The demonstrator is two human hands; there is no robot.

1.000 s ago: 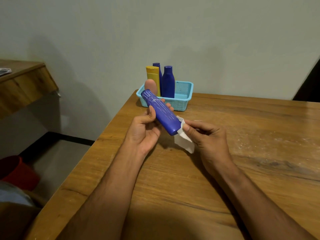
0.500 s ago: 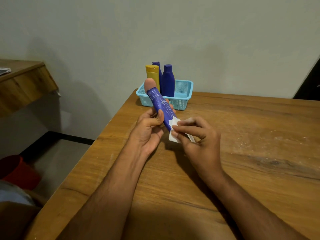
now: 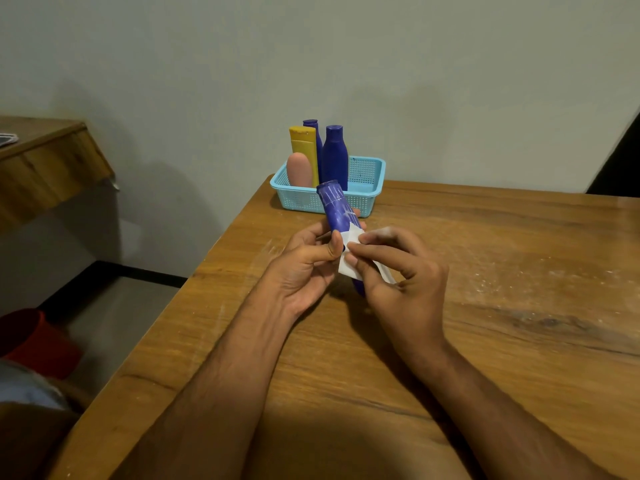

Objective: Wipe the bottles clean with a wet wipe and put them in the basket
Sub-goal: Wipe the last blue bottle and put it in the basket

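Note:
My left hand [image 3: 302, 268] grips a dark blue bottle [image 3: 336, 211] streaked with white, nearly upright above the table. My right hand [image 3: 398, 282] pinches a white wet wipe [image 3: 349, 251] against the bottle's lower half, hiding that part. Behind them a light blue mesh basket [image 3: 367, 188] at the table's far corner holds a yellow bottle [image 3: 304, 150], a pink bottle [image 3: 299, 169] and two dark blue bottles [image 3: 334, 155], all upright.
The wooden table [image 3: 485, 306] shows white dusty smears at right. Its left edge drops to the floor, where a red bucket [image 3: 38, 341] stands. A wooden shelf [image 3: 45, 161] juts from the wall at left.
The bottle has swung from lying slanted to nearly upright in my left hand. My right hand with the wipe moved from the bottle's end up onto its body.

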